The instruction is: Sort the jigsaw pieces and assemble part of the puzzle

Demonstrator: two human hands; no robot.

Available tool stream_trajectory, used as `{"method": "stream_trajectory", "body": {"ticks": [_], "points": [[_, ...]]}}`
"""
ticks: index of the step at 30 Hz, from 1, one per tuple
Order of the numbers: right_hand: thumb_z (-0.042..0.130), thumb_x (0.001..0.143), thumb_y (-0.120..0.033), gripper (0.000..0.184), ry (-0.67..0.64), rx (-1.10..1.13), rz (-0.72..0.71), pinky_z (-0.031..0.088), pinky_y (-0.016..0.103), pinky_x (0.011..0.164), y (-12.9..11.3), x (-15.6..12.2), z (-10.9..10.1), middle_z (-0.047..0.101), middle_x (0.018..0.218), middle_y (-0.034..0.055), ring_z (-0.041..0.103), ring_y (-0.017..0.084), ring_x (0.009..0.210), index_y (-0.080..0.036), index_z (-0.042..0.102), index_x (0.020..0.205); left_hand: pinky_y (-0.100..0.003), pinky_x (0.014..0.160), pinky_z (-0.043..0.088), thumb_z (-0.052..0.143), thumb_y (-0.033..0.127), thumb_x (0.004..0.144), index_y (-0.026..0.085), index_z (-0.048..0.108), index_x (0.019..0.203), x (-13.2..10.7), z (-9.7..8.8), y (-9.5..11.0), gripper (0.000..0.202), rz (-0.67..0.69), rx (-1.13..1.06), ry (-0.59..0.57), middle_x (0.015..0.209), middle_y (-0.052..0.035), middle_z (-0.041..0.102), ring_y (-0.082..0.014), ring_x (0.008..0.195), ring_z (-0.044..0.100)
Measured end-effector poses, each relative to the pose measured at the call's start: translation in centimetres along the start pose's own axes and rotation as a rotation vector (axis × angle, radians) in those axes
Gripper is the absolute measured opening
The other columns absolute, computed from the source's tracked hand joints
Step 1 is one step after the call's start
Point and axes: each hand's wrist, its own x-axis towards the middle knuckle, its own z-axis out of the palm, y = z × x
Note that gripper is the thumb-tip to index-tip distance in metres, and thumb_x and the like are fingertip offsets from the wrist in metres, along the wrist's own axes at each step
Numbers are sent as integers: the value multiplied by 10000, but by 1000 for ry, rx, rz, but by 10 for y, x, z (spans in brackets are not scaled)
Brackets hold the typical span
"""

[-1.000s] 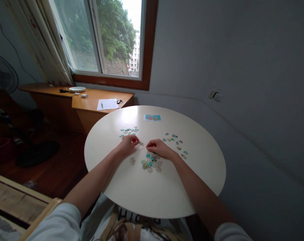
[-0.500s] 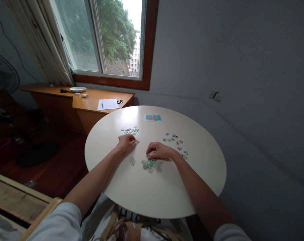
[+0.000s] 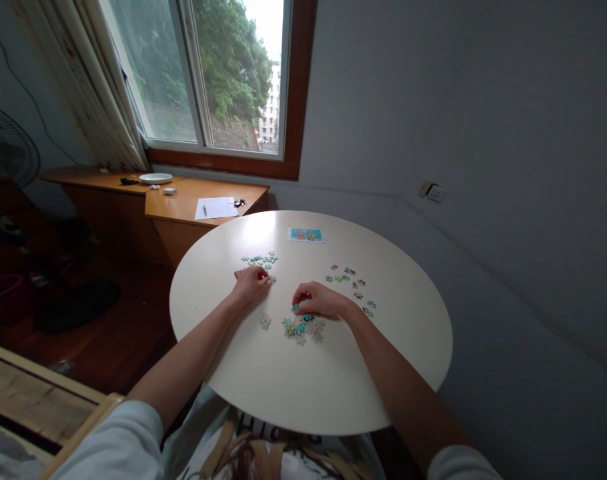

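My left hand [image 3: 252,283] is closed in a pinch on a pale jigsaw piece [image 3: 272,279], just in front of a cluster of teal jigsaw pieces [image 3: 260,259]. Over a heap of mixed jigsaw pieces [image 3: 298,329], my right hand [image 3: 317,299] pinches a teal jigsaw piece [image 3: 296,309] between thumb and fingers. A few grey pieces [image 3: 265,321] lie between the two forearms. To the right, several coloured pieces [image 3: 358,285] are spread in a loose curve. A small picture card [image 3: 306,235] with a blue scene lies at the far side of the table.
Everything rests on a round white table [image 3: 333,393]. Behind it stands a wooden desk [image 3: 208,190] with a sheet of paper [image 3: 216,208], keys [image 3: 239,203] and a white plate [image 3: 156,179]. A standing fan [image 3: 6,143] is at the left.
My left hand has shifted slightly left with the pale piece. The right hand stays almost in place over the heap, with the teal piece in its fingers.
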Motion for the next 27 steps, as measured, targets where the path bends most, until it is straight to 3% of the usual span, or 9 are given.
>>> {"method": "stream_trajectory", "body": {"ticks": [27], "points": [[710,622,-246,230,42,59,18,402,244,611,-4,-1,3,556,695,4,494,125,683,-139,684,825,-369,816,300,560,221,763,161,620,651,0,3,0,140,-2,24,-13,735,-28,658,-204,791,592]]}}
